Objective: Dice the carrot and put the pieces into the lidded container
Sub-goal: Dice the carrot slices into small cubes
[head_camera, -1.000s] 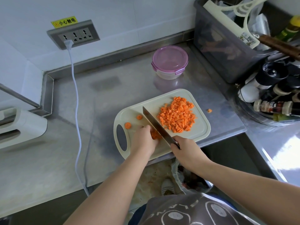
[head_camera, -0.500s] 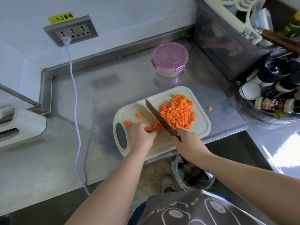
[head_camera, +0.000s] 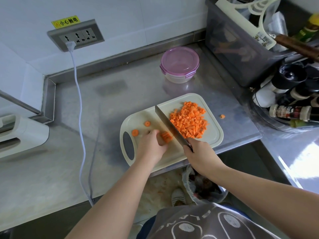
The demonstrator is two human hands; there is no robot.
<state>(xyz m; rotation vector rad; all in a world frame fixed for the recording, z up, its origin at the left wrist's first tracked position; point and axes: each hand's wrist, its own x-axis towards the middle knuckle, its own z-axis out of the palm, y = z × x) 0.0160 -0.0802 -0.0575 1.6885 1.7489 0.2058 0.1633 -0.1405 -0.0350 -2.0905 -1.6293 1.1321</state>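
Right hand (head_camera: 200,152): is working at the near edge of the cutting board (head_camera: 212,140), its fingers (head_camera: 193,144) wrapping closed around the handle of the knife (head_camera: 170,125).
Left hand (head_camera: 151,145): is resting on the middle of the cutting board, fingers curling in and pinching the near-left end of the carrot strips (head_camera: 166,136).
Carrot strips: are lying as a short bundle at the board's centre, touching the left fingertips and sitting just left of the blade.
Knife: is running diagonally over the board from near-right to far-left, between the carrot strips and the diced pile (head_camera: 189,121). It cannot be told whether the edge is touching the board.
Step in hand: judged to be cross-cutting the bundle into cubes.
Technique: keeping the fingertips tucked behind the knuckles, advancing the blade in even steps, and holding the bundle tight so that the strips are not splaying.
Diced pile: is covering the board's right half.
Carrot rounds (head_camera: 135,132): two are waiting uncut on the board's left part.
Stray piece (head_camera: 222,116): is lying on the surface (head_camera: 120,94), just past the board's right edge.
Lidded container (head_camera: 179,63): is standing beyond the board's far edge, well apart, with its purple lid on.
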